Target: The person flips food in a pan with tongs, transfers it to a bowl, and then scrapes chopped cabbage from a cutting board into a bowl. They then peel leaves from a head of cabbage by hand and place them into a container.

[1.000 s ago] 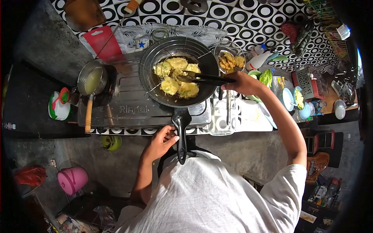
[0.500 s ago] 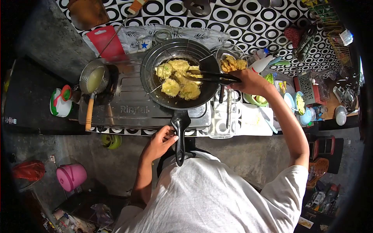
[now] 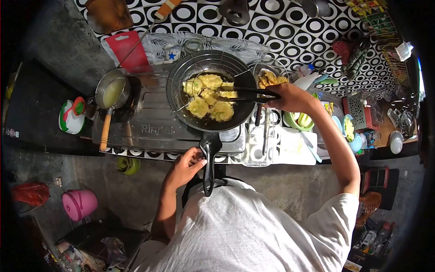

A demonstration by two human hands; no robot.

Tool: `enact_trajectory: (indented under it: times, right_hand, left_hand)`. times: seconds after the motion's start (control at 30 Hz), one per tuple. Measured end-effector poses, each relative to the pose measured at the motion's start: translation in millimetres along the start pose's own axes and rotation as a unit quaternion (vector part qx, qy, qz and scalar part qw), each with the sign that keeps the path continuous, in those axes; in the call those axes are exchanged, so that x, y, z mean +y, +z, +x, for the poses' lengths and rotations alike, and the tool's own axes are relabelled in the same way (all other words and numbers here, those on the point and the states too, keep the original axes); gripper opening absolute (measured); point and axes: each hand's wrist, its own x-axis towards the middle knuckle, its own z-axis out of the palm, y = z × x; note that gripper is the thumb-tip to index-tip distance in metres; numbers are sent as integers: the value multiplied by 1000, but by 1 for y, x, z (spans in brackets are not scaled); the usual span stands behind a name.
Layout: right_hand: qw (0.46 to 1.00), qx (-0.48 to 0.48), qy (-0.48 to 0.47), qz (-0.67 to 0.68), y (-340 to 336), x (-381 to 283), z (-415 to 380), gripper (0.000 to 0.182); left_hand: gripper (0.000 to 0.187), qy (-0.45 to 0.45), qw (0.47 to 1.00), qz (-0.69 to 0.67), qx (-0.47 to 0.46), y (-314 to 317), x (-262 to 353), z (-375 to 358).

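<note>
A black frying pan (image 3: 181,118) sits on the steel stove, holding several yellow fritters (image 3: 198,107) in dark oil. My right hand (image 3: 290,98) grips black tongs (image 3: 256,94), whose tips reach in among the fritters. At the stove's front edge is my left hand (image 3: 185,168), its fingers curled and its thumb close beside the pan handle (image 3: 209,167). What those fingers hold, if anything, is hidden. Behind my right hand, browned fried pieces (image 3: 271,79) lie in a wire strainer.
On the left burner stands a small saucepan (image 3: 112,93) with a wooden handle sticking forward. A white cutting board (image 3: 290,147) with a knife (image 3: 311,147) lies right of the stove, near a green bowl (image 3: 292,123). A red cutting board (image 3: 128,49) leans behind the stove.
The tongs have shifted slightly within the pan, and the fritters around their tips sit a little differently. My left hand stays by the handle. The whole view has moved slightly.
</note>
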Motion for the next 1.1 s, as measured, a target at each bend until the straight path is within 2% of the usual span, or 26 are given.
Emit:
enact_trajectory:
  times: [0.1, 0.3, 0.4, 0.5, 0.6, 1.0, 1.1]
  right_hand:
    - [1000, -8, 11, -16, -10, -4, -3, 42]
    - [987, 21, -1, -158, 3, 3, 3, 45]
    - [978, -2, 15, -207, 3, -3, 2, 50]
    - [970, 25, -20, -241, 1, 3, -2, 42]
    - [974, 12, 5, -227, -9, -6, -6, 38]
    - [958, 22, -1, -285, 6, 5, 13, 27]
    - [944, -22, -5, -328, -2, 1, 4, 47]
  left_hand:
    - [26, -5, 1000, -1, 5, 0, 2, -1]
    - [27, -8, 1000, 9, 6, -1, 5, -1]
    - [27, -13, 1000, 18, 9, -1, 7, -2]
    - [28, -13, 1000, 22, 15, 0, 6, -1]
    - [28, -14, 999, 25, 19, 1, 7, -2]
    - [27, -20, 998, 50, 39, 4, 13, -4]
    - [27, -18, 997, 50, 51, 6, 14, -5]
